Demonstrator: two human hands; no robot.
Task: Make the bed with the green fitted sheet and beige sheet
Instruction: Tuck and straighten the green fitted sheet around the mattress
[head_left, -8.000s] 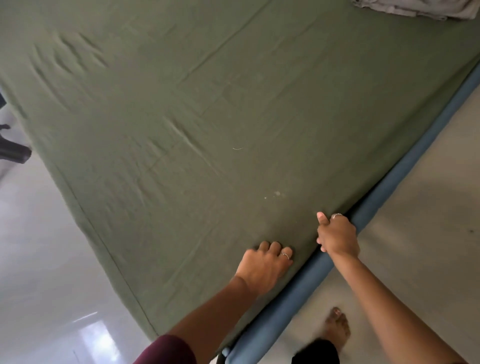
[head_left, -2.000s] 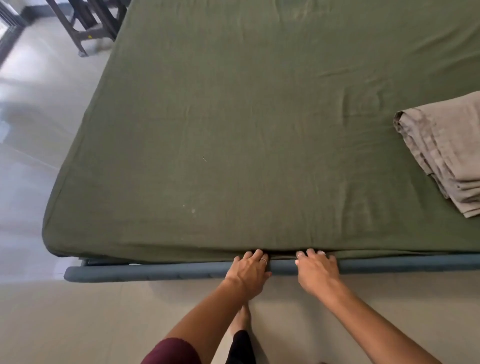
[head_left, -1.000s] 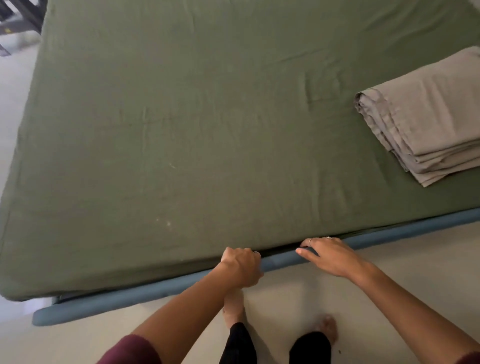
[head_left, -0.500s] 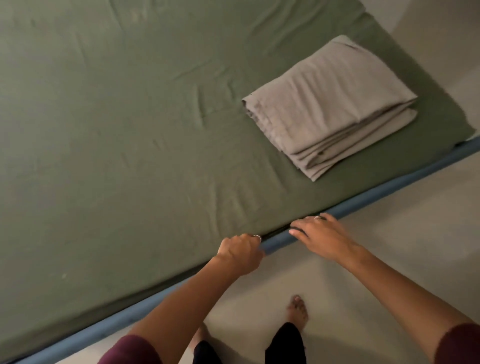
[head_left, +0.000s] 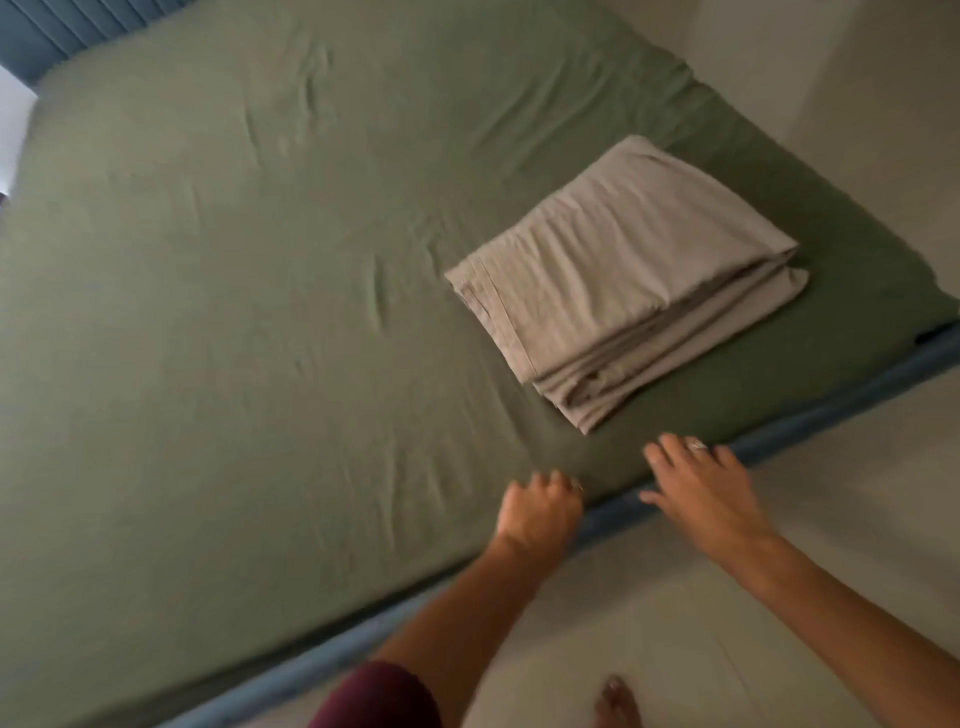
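Olive-green fitted cotton sheet (head_left: 260, 312) already stretched across bed, lightly creased. Folded beige flat sheet (head_left: 623, 280) lying near foot-side edge, not yet spread. Left hand (head_left: 540, 512) curled, possibly pinching green hem; blurred. Right hand (head_left: 701, 488) flat, empty.

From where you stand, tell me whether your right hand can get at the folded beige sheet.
Probably yes. The right hand is open at the bed's near edge, and only bare green fitted sheet lies between it and the folded beige sheet. Nothing blocks the way.
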